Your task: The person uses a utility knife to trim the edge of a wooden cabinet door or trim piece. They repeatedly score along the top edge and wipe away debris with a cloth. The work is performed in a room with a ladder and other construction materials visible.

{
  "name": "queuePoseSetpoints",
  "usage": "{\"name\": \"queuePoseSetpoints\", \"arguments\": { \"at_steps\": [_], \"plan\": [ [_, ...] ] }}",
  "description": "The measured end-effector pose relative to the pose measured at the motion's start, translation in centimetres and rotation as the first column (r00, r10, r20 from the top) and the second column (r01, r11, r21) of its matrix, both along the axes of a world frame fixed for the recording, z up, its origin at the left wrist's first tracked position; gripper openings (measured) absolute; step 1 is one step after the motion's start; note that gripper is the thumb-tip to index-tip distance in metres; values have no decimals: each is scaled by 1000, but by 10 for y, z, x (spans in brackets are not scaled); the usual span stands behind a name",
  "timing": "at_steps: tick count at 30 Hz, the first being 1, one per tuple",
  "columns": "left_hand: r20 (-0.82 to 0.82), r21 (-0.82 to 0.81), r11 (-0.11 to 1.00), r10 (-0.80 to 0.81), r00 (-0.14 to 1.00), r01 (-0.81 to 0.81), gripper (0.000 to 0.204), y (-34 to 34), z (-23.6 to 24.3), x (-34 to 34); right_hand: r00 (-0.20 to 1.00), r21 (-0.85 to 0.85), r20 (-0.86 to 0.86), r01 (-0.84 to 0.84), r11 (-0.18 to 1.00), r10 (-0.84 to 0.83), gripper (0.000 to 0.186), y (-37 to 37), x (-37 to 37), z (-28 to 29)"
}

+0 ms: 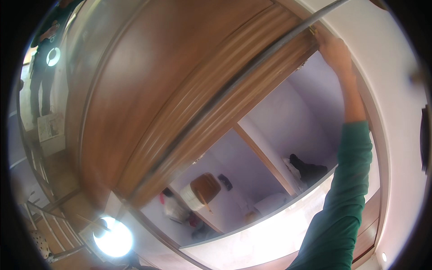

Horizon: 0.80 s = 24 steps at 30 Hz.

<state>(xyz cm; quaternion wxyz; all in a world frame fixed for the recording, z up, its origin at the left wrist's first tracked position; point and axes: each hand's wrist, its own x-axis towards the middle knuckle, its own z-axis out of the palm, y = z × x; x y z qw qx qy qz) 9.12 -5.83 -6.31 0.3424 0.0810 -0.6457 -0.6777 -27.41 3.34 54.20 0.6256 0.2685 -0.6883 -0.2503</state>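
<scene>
My right hand [334,50], at the end of a green-sleeved arm, reaches up to the far right end of a brown wooden panel [148,85]. Its fingers are closed around a small yellow piece [312,30] at the panel's corner, whose kind I cannot make out. A long grey bar [225,87] runs diagonally across the panel and passes close to this hand. My left hand does not show.
Below the panel lie lilac shelf compartments [288,108] split by a wooden divider [263,157]. A brown-lidded tub [202,191] and dark cloth [308,170] sit inside. A bright round lamp [113,237] glows lower left, near a rack [56,229]. A person's figure [43,67] shows upper left.
</scene>
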Motion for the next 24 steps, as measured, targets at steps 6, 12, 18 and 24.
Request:
{"name": "queuePoseSetpoints", "arguments": {
  "at_steps": [6,12,18,24],
  "plan": [
    [-64,75,997,22,998,-17,40,3,-2,-5,994,-11,85,-71,997,72,37,1,3,5],
    [-11,-58,998,23,1000,-23,38,0,2,-3,920,-106,363,-112,988,144,40,-3,5,23],
    [72,-65,998,-2,997,7,34,1,5,1,798,-285,553,-91,954,241,40,-4,12,21],
    [32,-18,1000,25,999,-24,31,4,2,5,836,-212,492,-153,965,241,39,0,17,19]
  ]
}}
